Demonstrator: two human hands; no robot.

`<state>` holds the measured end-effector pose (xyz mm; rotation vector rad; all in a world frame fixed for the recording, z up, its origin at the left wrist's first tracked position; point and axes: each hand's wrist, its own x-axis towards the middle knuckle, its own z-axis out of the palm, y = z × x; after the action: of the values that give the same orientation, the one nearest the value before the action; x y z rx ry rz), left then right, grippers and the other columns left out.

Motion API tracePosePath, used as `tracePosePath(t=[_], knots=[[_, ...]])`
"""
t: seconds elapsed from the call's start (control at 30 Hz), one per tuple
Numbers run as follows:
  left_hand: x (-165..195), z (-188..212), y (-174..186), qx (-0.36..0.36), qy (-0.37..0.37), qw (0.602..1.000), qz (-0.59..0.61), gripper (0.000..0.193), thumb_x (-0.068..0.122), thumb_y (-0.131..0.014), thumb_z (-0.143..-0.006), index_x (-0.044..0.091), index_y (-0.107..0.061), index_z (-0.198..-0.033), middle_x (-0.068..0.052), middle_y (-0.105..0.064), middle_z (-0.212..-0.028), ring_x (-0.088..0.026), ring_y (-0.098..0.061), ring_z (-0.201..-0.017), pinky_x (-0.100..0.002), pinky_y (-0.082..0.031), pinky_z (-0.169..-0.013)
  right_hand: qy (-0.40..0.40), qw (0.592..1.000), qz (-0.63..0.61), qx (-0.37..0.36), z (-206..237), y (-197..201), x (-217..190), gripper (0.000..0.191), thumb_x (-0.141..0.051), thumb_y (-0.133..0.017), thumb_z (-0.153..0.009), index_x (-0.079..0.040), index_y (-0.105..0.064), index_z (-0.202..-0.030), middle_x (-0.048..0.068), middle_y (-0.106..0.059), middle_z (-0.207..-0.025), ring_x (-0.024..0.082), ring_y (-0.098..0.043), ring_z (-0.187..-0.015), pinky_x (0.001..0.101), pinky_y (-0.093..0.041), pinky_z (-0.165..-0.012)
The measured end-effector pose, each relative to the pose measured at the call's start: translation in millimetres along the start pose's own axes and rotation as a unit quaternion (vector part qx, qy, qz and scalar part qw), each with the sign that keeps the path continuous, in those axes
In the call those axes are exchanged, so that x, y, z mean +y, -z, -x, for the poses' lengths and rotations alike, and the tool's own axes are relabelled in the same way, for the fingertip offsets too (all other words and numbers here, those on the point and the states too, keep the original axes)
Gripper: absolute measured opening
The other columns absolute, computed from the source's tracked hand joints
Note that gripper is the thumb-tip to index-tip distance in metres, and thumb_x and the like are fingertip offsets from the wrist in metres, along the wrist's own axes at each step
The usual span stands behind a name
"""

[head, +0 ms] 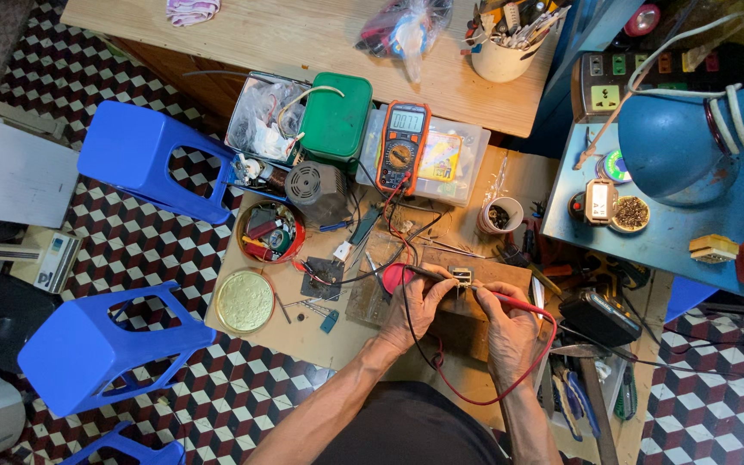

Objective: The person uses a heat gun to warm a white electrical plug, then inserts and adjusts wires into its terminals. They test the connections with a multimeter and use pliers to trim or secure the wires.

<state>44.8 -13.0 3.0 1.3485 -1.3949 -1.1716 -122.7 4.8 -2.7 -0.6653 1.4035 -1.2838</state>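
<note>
The left hand (421, 303) pinched the black probe (424, 272) and the right hand (510, 331) gripped the red probe (503, 298), both tips pressed against a small white component (461, 276) resting on a wooden block (484, 269) near the front edge of the low table (320, 340). Their leads ran back to the orange multimeter (401, 145) lying on a clear box at the table's far edge. This looked like a measurement in mid-contact; the next move would call for steady tips while the meter's display was read.
</note>
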Motion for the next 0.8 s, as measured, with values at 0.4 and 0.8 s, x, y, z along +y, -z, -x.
tracePosePath(t=[0.4,0.8], knots=[[5,0,-2,0.01,-0.024,1.0,-0.015,0.017,0.019,-0.063,-0.103,0.005,-0.064,-0.112,-0.012,-0.073,-0.092,-0.021,-0.072,-0.082,-0.033,-0.055,-0.072,0.041,0.986,0.157,0.033,14,-8,-34,0.014,-0.012,-0.069,-0.098,-0.001,-0.072,-0.107,0.005,-0.074,-0.099,0.012,-0.069,-0.094,0.0242,-0.052,-0.085],[-10,-1,1,0.009,-0.197,0.972,-0.124,0.02,0.01,-0.058,-0.101,0.006,-0.066,-0.119,-0.019,-0.069,-0.114,-0.034,-0.069,-0.1,-0.04,-0.056,-0.083,0.369,0.817,0.401,-0.189,-106,-126,-107,0.016,-0.011,-0.065,-0.102,-0.002,-0.067,-0.115,0.02,-0.07,-0.104,0.036,-0.069,-0.095,0.042,-0.053,-0.08]])
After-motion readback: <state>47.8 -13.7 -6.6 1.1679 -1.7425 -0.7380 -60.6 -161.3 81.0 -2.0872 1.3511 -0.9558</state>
